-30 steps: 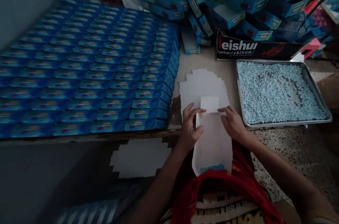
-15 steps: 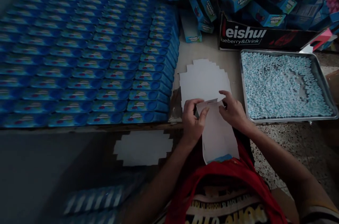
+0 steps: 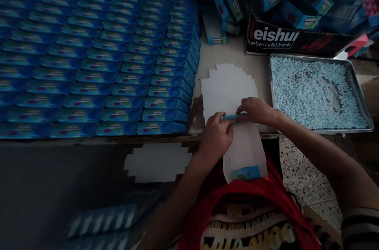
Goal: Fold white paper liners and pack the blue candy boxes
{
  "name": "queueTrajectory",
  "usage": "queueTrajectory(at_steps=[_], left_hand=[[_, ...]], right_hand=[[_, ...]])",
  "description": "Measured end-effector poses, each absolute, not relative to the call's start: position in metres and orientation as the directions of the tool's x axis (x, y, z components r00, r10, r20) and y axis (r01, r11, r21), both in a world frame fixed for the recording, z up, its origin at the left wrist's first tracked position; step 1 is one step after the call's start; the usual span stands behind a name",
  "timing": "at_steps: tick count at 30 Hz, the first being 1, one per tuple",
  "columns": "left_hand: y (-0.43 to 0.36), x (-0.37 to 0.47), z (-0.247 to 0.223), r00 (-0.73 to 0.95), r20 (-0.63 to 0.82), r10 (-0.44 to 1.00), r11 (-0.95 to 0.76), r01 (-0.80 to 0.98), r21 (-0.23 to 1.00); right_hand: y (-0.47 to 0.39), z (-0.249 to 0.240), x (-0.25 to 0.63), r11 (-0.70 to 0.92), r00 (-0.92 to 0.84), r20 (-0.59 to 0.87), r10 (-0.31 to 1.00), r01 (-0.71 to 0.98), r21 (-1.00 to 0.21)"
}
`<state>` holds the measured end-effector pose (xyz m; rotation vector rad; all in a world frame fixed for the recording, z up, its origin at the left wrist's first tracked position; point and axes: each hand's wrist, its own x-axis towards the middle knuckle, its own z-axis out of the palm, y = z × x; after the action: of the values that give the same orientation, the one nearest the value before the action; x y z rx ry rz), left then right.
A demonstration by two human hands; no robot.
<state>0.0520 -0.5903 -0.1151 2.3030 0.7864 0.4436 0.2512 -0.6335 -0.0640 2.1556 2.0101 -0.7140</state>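
A partly folded cardboard box [image 3: 244, 145], white inside with blue print outside, lies in front of my body. My left hand [image 3: 217, 131] pinches the left corner of its far end. My right hand [image 3: 256, 111] grips the right side of that same end, fingers bent over the edge. Between the hands the far flap stands folded, a blue-green strip showing. At the near end a blue flap [image 3: 245, 172] is turned inward. Just beyond my hands lies a pile of flat white box blanks [image 3: 227, 86].
Rows of blue boxes [image 3: 118, 78] fill the left of the table. To the right stands a metal tray [image 3: 322, 131] of small pale-blue candies. Behind are a black carton [image 3: 275, 41] and heaped open blue boxes [image 3: 302, 15]. More white blanks [image 3: 158, 162] lie below, at left.
The box's far flap has been folded over, so its blue side now shows. My right hand has moved left and closed on that end. The near blue flap is more visible.
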Motion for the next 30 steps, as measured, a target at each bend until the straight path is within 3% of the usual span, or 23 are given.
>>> queueTrajectory(at_steps=[4, 12, 14, 16, 20, 24, 28, 30], left_hand=[[-0.592, 0.049, -0.115, 0.764, 0.07, 0.641, -0.631, 0.473, 0.615], [-0.602, 0.027, -0.12, 0.564, 0.159, 0.81, -0.347, 0.243, 0.906], [-0.601, 0.009, -0.12, 0.528, 0.151, 0.836, -0.309, 0.224, 0.924], [-0.595, -0.01, -0.119, 0.549, 0.211, 0.809, -0.389, 0.231, 0.892], [-0.58, -0.04, -0.102, 0.775, 0.349, 0.527, -0.656, 0.11, 0.747], [-0.594, -0.036, -0.077, 0.852, 0.382, 0.357, -0.735, 0.004, 0.678], [-0.629, -0.003, -0.078, 0.994, 0.103, 0.045, -0.623, -0.053, 0.78], [-0.643, 0.011, -0.087, 0.996, -0.073, -0.058, -0.614, 0.022, 0.789]], right_hand=[[-0.616, -0.065, 0.236, 0.034, -0.072, -0.425, 0.902, 0.995, -0.096], [-0.606, -0.085, 0.218, 0.182, -0.204, -0.392, 0.897, 0.979, -0.093], [-0.61, -0.091, 0.218, 0.161, -0.181, -0.385, 0.905, 0.983, -0.085], [-0.614, -0.094, 0.218, 0.157, -0.18, -0.379, 0.908, 0.983, -0.091], [-0.618, -0.087, 0.22, 0.188, -0.186, -0.394, 0.9, 0.982, -0.033], [-0.621, -0.082, 0.215, 0.191, -0.175, -0.375, 0.91, 0.982, 0.006], [-0.621, -0.089, 0.212, 0.22, -0.192, -0.369, 0.909, 0.975, 0.034], [-0.622, -0.093, 0.212, 0.242, -0.243, -0.36, 0.901, 0.969, -0.048]])
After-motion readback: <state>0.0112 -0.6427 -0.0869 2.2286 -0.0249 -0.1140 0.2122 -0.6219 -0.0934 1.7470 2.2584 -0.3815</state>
